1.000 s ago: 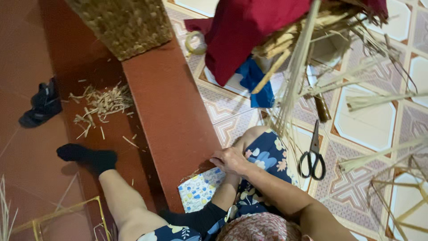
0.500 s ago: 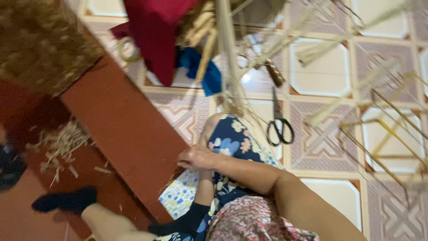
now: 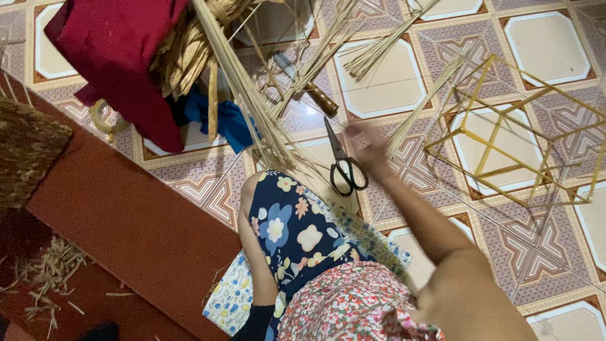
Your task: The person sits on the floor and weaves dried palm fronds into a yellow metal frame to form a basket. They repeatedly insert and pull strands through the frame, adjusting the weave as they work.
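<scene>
My right hand (image 3: 368, 146) is stretched out over the tiled floor and is blurred. It sits at the near end of a thin bundle of pale straw strips (image 3: 429, 95), just right of a pair of black-handled scissors (image 3: 341, 161) lying on the tiles. The blur hides whether the fingers hold the strips. My left hand is not visible. My knee, in navy floral cloth (image 3: 290, 233), is bent in front of me. A long sheaf of straw (image 3: 252, 107) runs from the top of the view down to that knee.
A yellow stick frame (image 3: 505, 126) stands on the tiles at right. A dark red cloth (image 3: 120, 57) and blue cloth (image 3: 227, 120) lie over more straw at top left. A wooden-handled tool (image 3: 322, 100), a red-brown step (image 3: 126, 215) and a woven basket (image 3: 25, 151) are nearby.
My right hand left my knee and reached forward and right, past the scissors, to the straw strips. The view swung right, bringing the stick frame fully into sight.
</scene>
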